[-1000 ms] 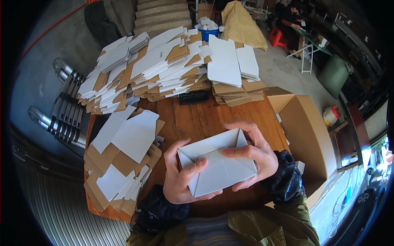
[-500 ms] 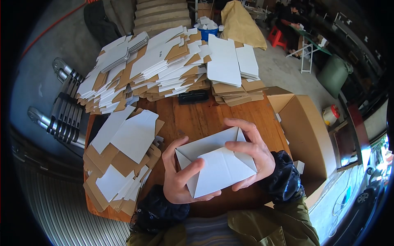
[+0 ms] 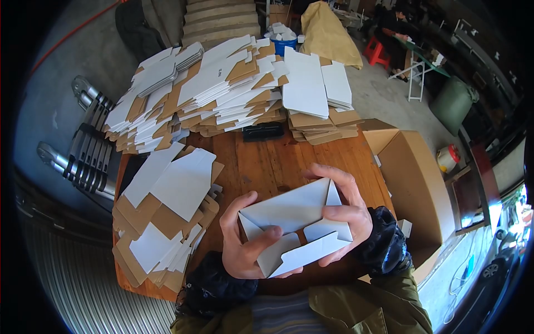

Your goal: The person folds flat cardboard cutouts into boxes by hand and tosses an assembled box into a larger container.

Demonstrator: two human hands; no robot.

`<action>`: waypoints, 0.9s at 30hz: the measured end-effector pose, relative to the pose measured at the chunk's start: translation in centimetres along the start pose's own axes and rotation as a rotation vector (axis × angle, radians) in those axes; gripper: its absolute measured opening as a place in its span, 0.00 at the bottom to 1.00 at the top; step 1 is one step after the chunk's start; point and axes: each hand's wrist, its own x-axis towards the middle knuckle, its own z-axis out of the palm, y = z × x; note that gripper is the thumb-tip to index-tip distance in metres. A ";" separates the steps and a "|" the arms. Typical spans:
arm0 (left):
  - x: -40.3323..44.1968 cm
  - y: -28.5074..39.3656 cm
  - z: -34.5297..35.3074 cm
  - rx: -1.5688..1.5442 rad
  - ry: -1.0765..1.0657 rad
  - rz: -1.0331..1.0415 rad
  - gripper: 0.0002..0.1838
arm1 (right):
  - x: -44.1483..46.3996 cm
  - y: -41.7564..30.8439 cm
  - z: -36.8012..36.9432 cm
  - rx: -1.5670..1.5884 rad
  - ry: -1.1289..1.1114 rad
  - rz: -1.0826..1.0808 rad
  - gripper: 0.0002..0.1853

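Observation:
A partly folded white cardboard box [image 3: 292,207] is held between my two hands above the near part of the wooden table. My left hand [image 3: 239,239] grips its left end, with the thumb bent over the small left flap. On the right end, my right hand [image 3: 353,217] has its thumb over the edge and fingers around the far corner and underneath. A flap with a notched edge [image 3: 308,256] faces me at the near side. Between the small flaps inside shows a narrow brown gap. The underside of the box is hidden.
Flat white-and-brown carton blanks [image 3: 172,183] lie left on the wooden table [image 3: 261,161]. Large stacks of blanks [image 3: 222,72] cover its back. A big open cardboard carton [image 3: 423,189] stands at the right. A telescopic ladder [image 3: 92,145] is at left; a person [image 3: 392,28] sits far back.
The wide white panel lying over the box's middle has swung towards me, showing the small flaps and the inside. Both hands stay on the ends; the right thumb has shifted slightly right.

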 end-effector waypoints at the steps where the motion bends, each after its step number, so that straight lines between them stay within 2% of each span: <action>1: 0.1 -0.2 0.6 -0.063 0.077 0.042 0.49 | -0.2 0.4 0.4 0.036 0.040 -0.039 0.35; 3: 0.1 -0.9 2.3 -0.187 0.229 0.125 0.52 | -0.5 1.1 1.1 0.084 0.099 -0.132 0.34; 5: -1.0 -0.6 2.3 -0.306 0.140 -0.074 0.54 | -0.5 1.5 1.1 0.083 0.100 -0.230 0.33; 8: -1.8 -0.2 2.3 -0.811 0.144 -0.394 0.55 | 0.1 1.7 0.2 -0.003 0.011 -0.305 0.29; 10: -1.8 -0.2 2.2 -0.923 0.131 -0.425 0.53 | 0.8 0.6 -0.7 -0.119 -0.086 -0.275 0.27; 15: 0.4 -0.2 0.7 -0.168 0.043 0.098 0.45 | 0.9 -0.2 -0.9 -0.222 -0.110 -0.178 0.34; 18: 0.0 -0.2 1.2 -0.186 0.090 0.058 0.41 | 0.9 -0.1 -0.8 -0.231 -0.098 -0.182 0.35; 27: 0.0 -0.3 0.8 -0.037 0.047 0.042 0.42 | 1.1 -0.2 -0.9 -0.229 -0.105 -0.127 0.35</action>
